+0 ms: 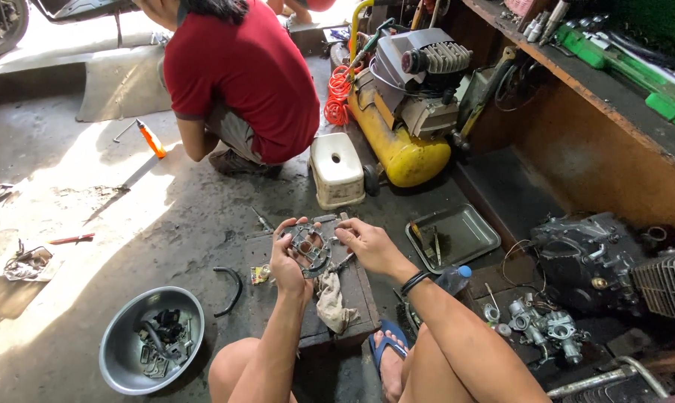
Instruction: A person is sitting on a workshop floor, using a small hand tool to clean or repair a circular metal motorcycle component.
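Both my hands hold a round grey metal engine part (310,248) with holes and ribs, raised above a dark wooden board (360,295) on the floor. My left hand (285,261) grips its left rim. My right hand (361,240) pinches its upper right edge with the fingertips. A dirty rag (331,302) lies on the board right under the part. A small screwdriver (343,263) pokes out beneath my right hand.
A person in a red shirt (248,67) crouches ahead. A yellow air compressor (401,142), white stool (336,170), metal tray (457,237), carburettor (543,325), engine parts (591,257), a grey bowl of parts (128,351) and a curved black hose (231,287) surround me.
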